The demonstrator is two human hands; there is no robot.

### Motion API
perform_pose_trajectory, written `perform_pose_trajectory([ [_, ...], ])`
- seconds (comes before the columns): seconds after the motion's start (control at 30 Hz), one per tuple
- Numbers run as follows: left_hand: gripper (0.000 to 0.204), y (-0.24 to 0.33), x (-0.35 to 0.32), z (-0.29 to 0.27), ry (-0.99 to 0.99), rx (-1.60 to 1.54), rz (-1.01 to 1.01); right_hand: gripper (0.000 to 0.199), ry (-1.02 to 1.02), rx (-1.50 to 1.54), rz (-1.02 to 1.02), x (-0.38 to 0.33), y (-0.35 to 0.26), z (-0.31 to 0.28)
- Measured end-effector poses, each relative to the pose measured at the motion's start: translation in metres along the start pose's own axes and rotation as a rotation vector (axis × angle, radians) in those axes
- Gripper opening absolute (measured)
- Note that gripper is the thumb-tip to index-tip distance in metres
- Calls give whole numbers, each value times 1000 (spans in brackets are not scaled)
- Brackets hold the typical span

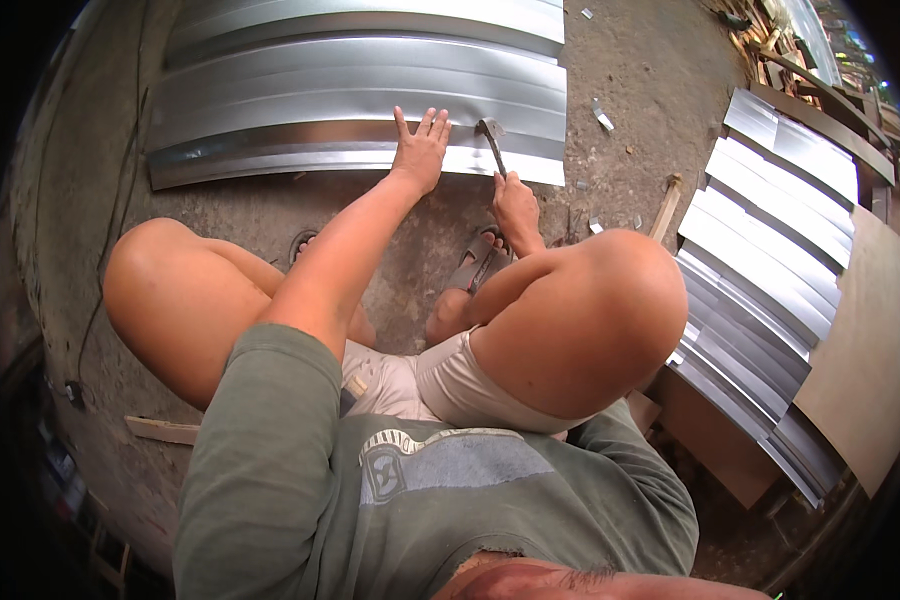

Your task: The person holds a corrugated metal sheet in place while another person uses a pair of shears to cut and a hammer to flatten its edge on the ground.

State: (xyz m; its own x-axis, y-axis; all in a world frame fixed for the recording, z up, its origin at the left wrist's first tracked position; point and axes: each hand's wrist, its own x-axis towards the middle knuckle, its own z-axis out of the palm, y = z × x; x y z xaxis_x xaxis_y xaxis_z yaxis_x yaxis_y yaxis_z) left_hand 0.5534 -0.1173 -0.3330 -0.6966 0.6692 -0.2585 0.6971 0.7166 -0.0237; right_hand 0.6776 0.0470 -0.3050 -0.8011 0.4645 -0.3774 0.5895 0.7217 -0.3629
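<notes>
A large silvery ribbed metal sheet (300, 75) lies on the ground in front of me, its near edge bent into a ridge. My left hand (422, 152) rests on this sheet near its front edge, fingers spread and holding nothing. Just to its right, my right hand (516, 208) is closed around the handle of a hammer (493, 140). The hammer's head is over the sheet's front right part; whether it touches the metal I cannot tell. Shallow dents show in the sheet around there.
Small metal offcuts (602, 116) are scattered right of the sheet. A wooden stick (666, 208) lies beside my right knee. Further right are stacked silvery metal strips (770, 220) and a tan board (865, 350). Scrap wood (770, 40) is piled at the far right. A dark cable (125, 190) runs along the left.
</notes>
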Motion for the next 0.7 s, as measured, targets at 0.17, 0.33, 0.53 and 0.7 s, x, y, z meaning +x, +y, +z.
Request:
perform_pose_trajectory([
  [0.17, 75, 4, 0, -9, 25, -20, 40, 39, 0, 0, 38, 13, 15, 4],
  [0.33, 77, -25, -23, 9, 128, 51, -35, 40, -20, -31, 15, 14, 21, -3],
  [0.53, 62, -58, -29, 13, 101, 131, 6, 43, 0, -13, -31, 11, 5, -6],
  [0.7, 62, -57, -23, 14, 35, 147, -9, 42, -13, 19, -140, 1, -39, -1],
])
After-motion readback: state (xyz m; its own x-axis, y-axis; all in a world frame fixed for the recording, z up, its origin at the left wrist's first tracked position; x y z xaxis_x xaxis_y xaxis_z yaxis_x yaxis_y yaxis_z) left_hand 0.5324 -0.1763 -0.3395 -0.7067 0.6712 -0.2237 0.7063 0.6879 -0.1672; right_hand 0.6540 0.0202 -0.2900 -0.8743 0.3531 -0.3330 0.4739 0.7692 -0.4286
